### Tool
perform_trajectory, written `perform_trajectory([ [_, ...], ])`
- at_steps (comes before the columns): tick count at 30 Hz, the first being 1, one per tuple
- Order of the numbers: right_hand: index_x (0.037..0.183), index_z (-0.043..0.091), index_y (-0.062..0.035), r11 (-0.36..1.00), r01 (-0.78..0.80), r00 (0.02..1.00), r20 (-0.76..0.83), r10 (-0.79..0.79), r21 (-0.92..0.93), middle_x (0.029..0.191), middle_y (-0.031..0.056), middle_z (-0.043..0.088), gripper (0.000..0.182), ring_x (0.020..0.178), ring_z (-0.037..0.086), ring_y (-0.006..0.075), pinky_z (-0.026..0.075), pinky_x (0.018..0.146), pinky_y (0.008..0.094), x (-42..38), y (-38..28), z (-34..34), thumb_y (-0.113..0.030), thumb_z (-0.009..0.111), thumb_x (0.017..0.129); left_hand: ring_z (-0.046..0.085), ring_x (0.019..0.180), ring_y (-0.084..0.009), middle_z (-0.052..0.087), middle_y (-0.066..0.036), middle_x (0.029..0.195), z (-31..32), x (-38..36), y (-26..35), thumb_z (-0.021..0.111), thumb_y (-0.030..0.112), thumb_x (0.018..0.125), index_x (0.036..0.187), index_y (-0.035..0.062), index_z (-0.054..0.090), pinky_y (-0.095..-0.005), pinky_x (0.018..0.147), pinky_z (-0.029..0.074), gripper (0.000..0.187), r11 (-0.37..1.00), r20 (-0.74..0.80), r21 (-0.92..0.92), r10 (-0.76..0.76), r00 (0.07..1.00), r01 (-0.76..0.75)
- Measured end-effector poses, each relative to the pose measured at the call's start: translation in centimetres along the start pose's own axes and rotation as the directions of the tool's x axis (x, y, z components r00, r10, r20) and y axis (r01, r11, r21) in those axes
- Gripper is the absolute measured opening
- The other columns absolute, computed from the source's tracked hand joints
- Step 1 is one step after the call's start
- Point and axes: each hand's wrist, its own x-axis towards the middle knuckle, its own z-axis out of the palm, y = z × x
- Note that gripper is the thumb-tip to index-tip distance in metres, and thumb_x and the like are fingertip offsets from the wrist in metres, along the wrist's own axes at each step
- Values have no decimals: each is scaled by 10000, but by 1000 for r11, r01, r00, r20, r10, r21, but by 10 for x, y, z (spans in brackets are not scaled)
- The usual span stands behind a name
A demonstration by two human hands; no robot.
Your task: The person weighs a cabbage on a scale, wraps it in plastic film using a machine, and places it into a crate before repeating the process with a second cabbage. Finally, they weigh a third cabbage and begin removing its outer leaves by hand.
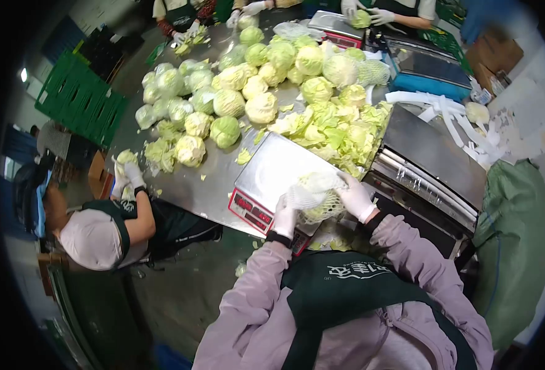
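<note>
In front of my apron both gloved hands grip a white foam net sleeve, with pale yellow-green showing through its lower mesh. My left hand has its fingers closed on the near left side of the net. On the right side, my right hand pinches the net's edge. The net overlaps the near corner of a weighing scale, which has a bare metal plate and a red display panel facing left. Loose cabbage leaves are piled just beyond the scale.
Many cabbages cover the metal table, some wrapped. A wrapping machine stands at right, beside a green sack. White foam strips lie behind it. Co-workers stand at left and along the far side. Green crates are stacked at left.
</note>
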Motion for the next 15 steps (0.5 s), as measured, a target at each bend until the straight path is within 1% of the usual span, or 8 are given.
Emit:
perform_trajectory([
  [2, 1200, 588, 18, 989, 144, 981, 135, -137, -44, 1126, 190, 646, 379, 1036, 624, 285, 469, 916, 325, -4, -37, -29, -196, 622, 888, 587, 957, -160, 630, -91, 1061, -11, -5, 0, 526, 104, 950, 1181, 13, 554, -280, 817, 490, 250, 951, -40, -261, 162, 986, -166],
  [4, 1184, 605, 23, 815, -164, 891, 438, -119, 556, 1120, 82, 668, 316, 993, 610, 128, 480, 848, 268, 14, -46, -44, -128, 608, 906, 575, 954, -134, 606, -90, 1098, -29, -6, 20, 543, 90, 939, 1286, 41, 497, -275, 806, 491, 354, 405, 441, 656, 479, 759, -637],
  [5, 1178, 614, 26, 739, -130, 945, 308, -109, 661, 1079, 46, 677, 312, 973, 606, 102, 484, 846, 269, 24, -61, -58, -103, 617, 894, 570, 958, -127, 575, -96, 1155, -21, -27, 63, 577, 104, 920, 1359, 59, 421, -270, 806, 491, 468, 910, 408, 114, 324, 854, -399],
  [6, 1191, 616, 7, 501, -230, 938, 327, -114, 834, 1081, 47, 673, 313, 965, 612, 110, 488, 838, 269, 45, -82, -69, -69, 602, 888, 564, 962, -119, 544, -101, 1211, -10, -52, 115, 612, 119, 902, 1431, 76, 346, -264, 807, 491, 594, 878, 480, -464, 138, 867, 117],
  [9, 1241, 578, -49, 92, -65, 996, 70, -53, 994, 1131, 30, 642, 392, 991, 592, 147, 462, 852, 300, 124, -66, -81, -204, 638, 886, 485, 1189, -263, 355, -190, 1414, 13, -62, 137, 745, 234, 802, 1509, 73, 156, -365, 959, 445, 934, 966, 433, -211, 230, 872, -150],
  [12, 1121, 592, -18, 667, -167, 986, 111, 126, 726, 1112, 54, 621, 348, 998, 565, 138, 440, 806, 276, 141, -29, -92, -281, 649, 902, 212, 1405, -369, 230, -286, 1476, 27, -41, 97, 890, 319, 593, 1487, -5, 159, -429, 1140, 223, 1199, 556, 434, 547, 451, 780, -626],
  [14, 1152, 588, 2, 989, -52, 998, -34, 58, 141, 1088, 69, 623, 377, 954, 589, 152, 461, 826, 283, 131, -11, -86, -276, 642, 904, 297, 1365, -372, 304, -290, 1422, 36, -42, 83, 884, 277, 595, 1459, -14, 215, -419, 1114, 279, 1131, 576, 341, 576, 476, 811, -580],
  [15, 1165, 581, 0, 907, -145, 986, -16, 165, 395, 1081, 69, 621, 387, 930, 596, 159, 474, 819, 289, 128, 8, -73, -279, 640, 904, 357, 1324, -356, 353, -271, 1386, 38, -40, 84, 878, 246, 608, 1443, -10, 239, -416, 1087, 321, 1082, 654, 309, 499, 478, 822, -568],
])
